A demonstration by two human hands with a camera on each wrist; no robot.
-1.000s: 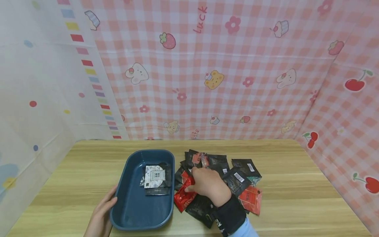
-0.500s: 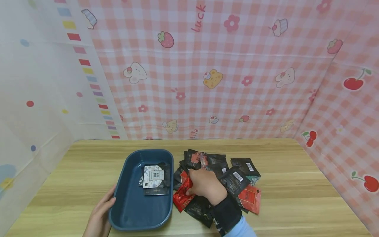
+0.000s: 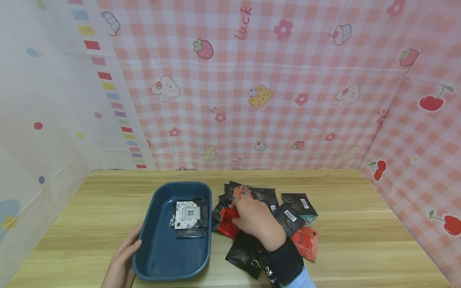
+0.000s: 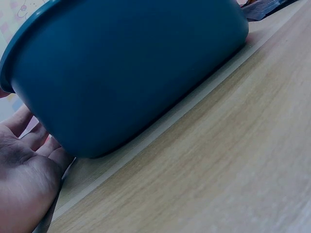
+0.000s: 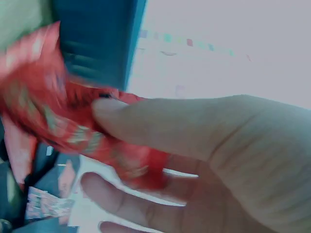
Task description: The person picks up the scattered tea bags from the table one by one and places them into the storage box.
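In the head view my right hand (image 3: 257, 220) pinches a shiny red packet (image 3: 228, 224) over a pile of sachets. The right wrist view shows the thumb pressed on the crinkled red packet (image 5: 73, 107), its gold print blurred. My left hand (image 3: 124, 256) touches the outer left side of a dark blue tray (image 3: 169, 260). Its fingers look fairly straight against the tray wall (image 4: 121, 73) in the left wrist view. Inside the tray lie a white patterned sachet (image 3: 189, 213) and dark sachets (image 3: 191, 233) under it.
Black sachets (image 3: 245, 254) lie around and under the right hand. To the right are a sachet with a barcode label (image 3: 288, 218), another black one (image 3: 299, 202) and a red-orange sachet (image 3: 306, 242). A pink checked cloth (image 3: 230, 120) hangs behind the wooden table (image 3: 360, 232).
My right hand has lifted the red packet off the pile's front left and moved it slightly up and right, uncovering more of the black sachet below. The left hand and tray stay put.
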